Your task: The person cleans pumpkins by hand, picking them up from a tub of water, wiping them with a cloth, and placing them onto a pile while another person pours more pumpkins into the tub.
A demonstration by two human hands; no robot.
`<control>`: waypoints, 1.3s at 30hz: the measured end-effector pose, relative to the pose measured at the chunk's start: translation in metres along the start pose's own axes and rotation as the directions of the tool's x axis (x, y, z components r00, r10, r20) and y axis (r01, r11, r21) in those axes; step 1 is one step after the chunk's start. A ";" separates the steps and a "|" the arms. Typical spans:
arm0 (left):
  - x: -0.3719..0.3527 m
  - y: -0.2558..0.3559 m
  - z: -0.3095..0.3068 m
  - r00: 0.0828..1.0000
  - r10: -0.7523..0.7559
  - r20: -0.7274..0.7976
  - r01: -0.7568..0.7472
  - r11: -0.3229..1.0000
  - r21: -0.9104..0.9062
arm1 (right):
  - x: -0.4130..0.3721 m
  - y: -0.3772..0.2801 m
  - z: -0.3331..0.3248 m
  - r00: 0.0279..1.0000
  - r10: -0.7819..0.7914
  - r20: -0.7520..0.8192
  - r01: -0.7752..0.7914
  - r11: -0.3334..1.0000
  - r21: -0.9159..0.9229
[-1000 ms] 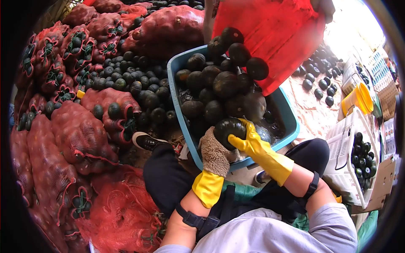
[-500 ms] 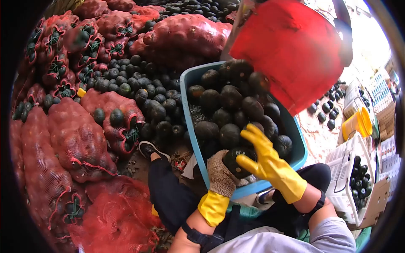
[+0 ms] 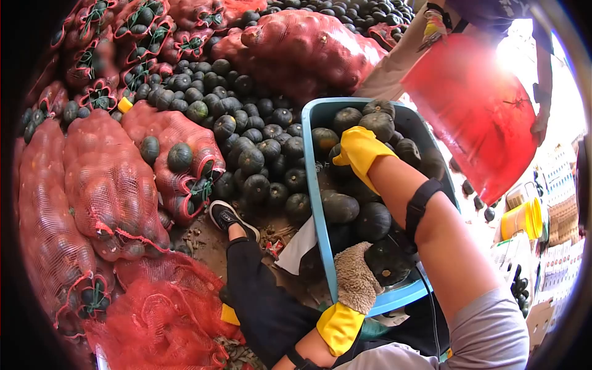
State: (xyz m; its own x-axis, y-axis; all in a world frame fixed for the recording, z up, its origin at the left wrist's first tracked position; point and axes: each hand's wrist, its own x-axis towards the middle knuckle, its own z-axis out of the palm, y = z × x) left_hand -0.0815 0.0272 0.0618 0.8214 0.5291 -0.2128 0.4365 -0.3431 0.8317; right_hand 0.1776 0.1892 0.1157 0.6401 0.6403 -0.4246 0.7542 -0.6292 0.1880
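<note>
My right hand [image 3: 364,154], in a yellow rubber glove, reaches into the middle of a blue tub [image 3: 322,228]. Its fingers curl down over a dark green squash [image 3: 335,152], partly hidden by the glove. At the tub's near end, my left hand [image 3: 357,279] wears a brown fleecy mitt with a yellow cuff below it. The mitt presses against the side of another dark squash [image 3: 390,262]; the fingers inside it are hidden. More squashes [image 3: 373,221] lie in the tub, some of them behind my right forearm.
Loose squashes [image 3: 253,160] are heaped left of the tub, beside full red mesh sacks [image 3: 111,185]. Ahead on the right stands another person in light trousers [image 3: 394,68], near a large red sheet-like thing [image 3: 475,117]. A yellow bucket [image 3: 521,220] stands at right.
My right hand has left the squash by the mitt and moved away from me, deeper into the tub. The view has shifted, and the red thing now appears farther right.
</note>
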 end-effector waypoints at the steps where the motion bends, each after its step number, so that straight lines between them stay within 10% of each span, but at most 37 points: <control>1: -0.002 -0.005 0.003 0.994 0.053 -0.097 -0.057 0.998 -0.040 | -0.002 -0.007 -0.006 0.997 0.061 0.054 -0.058 0.997 -0.052; 3: -0.010 -0.016 0.017 0.945 0.134 -0.300 -0.174 0.979 -0.110 | -0.017 -0.006 -0.018 0.992 -0.070 0.103 0.081 0.992 -0.101; 10: -0.005 -0.002 0.000 0.974 0.134 -0.185 -0.169 0.968 -0.186 | -0.057 0.027 0.037 0.898 -0.263 -0.352 0.319 0.941 0.113; 14: -0.008 0.001 -0.002 0.970 0.135 -0.203 -0.168 0.974 -0.153 | -0.057 0.037 0.087 0.657 -0.372 -0.656 0.565 0.818 0.102; 18: -0.008 0.005 -0.002 0.980 0.070 -0.187 -0.106 0.976 -0.188 | -0.066 0.029 0.091 0.638 -0.348 -0.686 0.625 0.755 0.198; 39: -0.008 0.019 -0.008 0.991 0.028 -0.134 -0.045 0.991 -0.125 | -0.191 0.112 0.091 0.694 0.167 -0.700 0.369 0.752 0.545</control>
State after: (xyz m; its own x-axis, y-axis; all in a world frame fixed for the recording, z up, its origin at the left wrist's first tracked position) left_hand -0.0823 0.0228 0.0833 0.7766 0.6187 -0.1187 0.3497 -0.2665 0.8982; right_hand 0.1261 -0.0435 0.1372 0.6728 0.6482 0.3566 0.7238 -0.4771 -0.4985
